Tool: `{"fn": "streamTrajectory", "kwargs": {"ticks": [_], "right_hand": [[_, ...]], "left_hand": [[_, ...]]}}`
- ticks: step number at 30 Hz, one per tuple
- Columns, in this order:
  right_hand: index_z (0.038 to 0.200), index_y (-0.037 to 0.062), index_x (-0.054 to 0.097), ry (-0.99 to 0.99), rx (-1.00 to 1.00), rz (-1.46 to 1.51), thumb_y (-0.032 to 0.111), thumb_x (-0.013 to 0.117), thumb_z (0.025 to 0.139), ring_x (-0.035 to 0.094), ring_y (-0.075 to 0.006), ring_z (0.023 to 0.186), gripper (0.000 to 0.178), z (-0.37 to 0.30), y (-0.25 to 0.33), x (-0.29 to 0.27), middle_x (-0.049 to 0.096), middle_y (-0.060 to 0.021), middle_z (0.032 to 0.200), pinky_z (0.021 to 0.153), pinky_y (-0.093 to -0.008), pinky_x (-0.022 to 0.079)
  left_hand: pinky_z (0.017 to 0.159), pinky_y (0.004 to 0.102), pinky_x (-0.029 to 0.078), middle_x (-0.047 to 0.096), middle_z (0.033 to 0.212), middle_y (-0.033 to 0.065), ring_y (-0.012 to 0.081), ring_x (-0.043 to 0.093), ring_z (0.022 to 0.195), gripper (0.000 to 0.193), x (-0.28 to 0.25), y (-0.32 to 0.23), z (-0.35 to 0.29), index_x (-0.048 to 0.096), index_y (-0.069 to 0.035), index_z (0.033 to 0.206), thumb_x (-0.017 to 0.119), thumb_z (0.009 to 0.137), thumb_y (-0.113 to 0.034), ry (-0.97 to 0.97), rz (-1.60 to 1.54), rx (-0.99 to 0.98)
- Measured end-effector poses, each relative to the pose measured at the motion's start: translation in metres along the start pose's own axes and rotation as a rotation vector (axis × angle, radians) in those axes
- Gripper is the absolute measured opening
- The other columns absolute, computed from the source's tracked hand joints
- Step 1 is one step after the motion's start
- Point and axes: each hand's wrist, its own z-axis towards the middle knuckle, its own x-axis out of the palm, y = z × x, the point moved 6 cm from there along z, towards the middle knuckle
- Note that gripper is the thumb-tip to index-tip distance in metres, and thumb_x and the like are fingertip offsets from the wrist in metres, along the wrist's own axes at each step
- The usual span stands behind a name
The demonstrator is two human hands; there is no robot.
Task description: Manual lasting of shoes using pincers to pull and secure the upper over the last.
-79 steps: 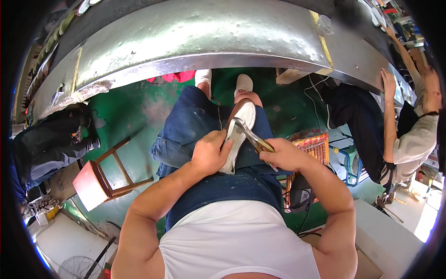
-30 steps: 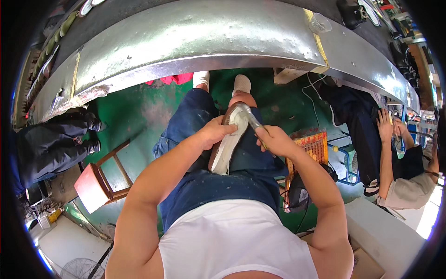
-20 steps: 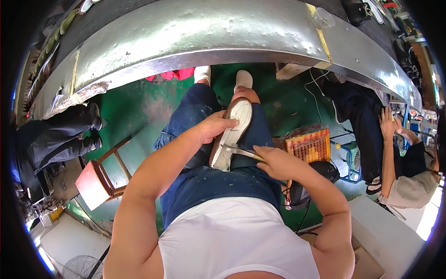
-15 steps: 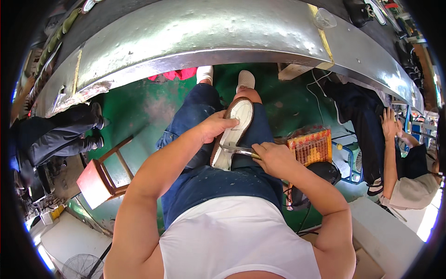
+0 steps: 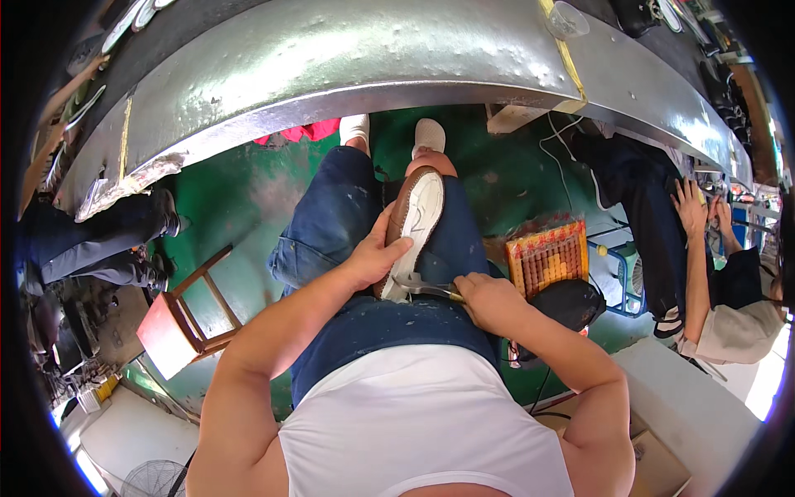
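Observation:
A brown shoe rests on my lap with its pale underside up, its toe toward the bench and its heel close to my waist. My left hand is wrapped round its left side, the thumb pressing on the underside near the middle. In my right hand is a hammer, gripped by the handle. The metal head lies at the heel end of the shoe, touching or just above it; I cannot tell which.
A metal-topped bench spans the front, with a clear plastic cup on it. A wooden stool stands left, a beaded seat mat and black bag right. Another person works at the far right.
My left hand has slid down the shoe toward the heel. The hammer head has also moved nearer the heel end, and my right hand has come slightly closer to me.

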Motion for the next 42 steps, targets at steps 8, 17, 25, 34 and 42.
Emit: {"fn": "streamTrajectory", "kwargs": {"ticks": [8,17,25,34,42], "right_hand": [[0.094,0.0002,0.065,0.642,0.195,0.754,0.025,0.061,0.096,0.069,-0.0182,0.076,0.025,0.006,-0.052,0.027,0.071,-0.0076,0.085,0.066,-0.0329,0.053],[0.099,0.0019,0.063,0.453,0.243,0.73,0.031,0.05,0.1,0.066,-0.0145,0.073,0.032,0.002,-0.029,-0.017,0.069,-0.0055,0.086,0.058,-0.0323,0.053],[0.104,0.0027,0.063,-0.067,0.13,0.094,0.042,0.053,0.097,0.066,-0.0399,0.092,0.042,0.032,-0.016,-0.062,0.068,-0.021,0.094,0.078,-0.0465,0.052],[0.116,0.0023,0.058,-0.858,-0.205,-0.383,0.037,0.07,0.085,0.059,-0.0355,0.097,0.048,0.06,-0.028,-0.234,0.063,-0.0142,0.106,0.087,-0.0453,0.044],[0.115,0.0018,0.058,-0.961,-0.149,-0.361,0.035,0.074,0.082,0.057,-0.0365,0.099,0.049,0.134,-0.076,-0.291,0.062,-0.0139,0.107,0.089,-0.046,0.044]], "left_hand": [[0.12,0.0429,0.018,0.014,0.154,0.0319,0.045,0.018,0.146,0.098,0.007,0.008,-0.018,-0.002,0.007,0.153,0.062,0.092,-0.034,-0.071,0.78,0.19],[0.121,0.0386,0.017,0.006,0.159,0.0302,0.0404,0.011,0.15,0.099,0.001,0.015,-0.04,-0.007,0.004,0.154,0.062,0.093,-0.033,-0.042,0.699,-0.038],[0.116,0.0349,0.026,0.032,0.154,0.0187,0.0265,0.034,0.141,0.088,-0.01,-0.025,-0.05,0.012,0.001,0.156,0.066,0.093,-0.026,0.051,0.405,-0.02],[0.1,0.0323,0.046,0.055,0.136,0.0158,0.0208,0.057,0.12,0.08,-0.047,-0.24,-0.101,0.031,0.004,0.15,0.071,0.088,-0.027,-0.003,-0.037,0.285],[0.081,0.0377,0.055,0.065,0.116,0.0109,0.0208,0.067,0.096,0.058,-0.182,-0.467,0.07,0.047,-0.008,0.142,0.067,0.091,-0.025,-0.483,0.732,0.214]]}}
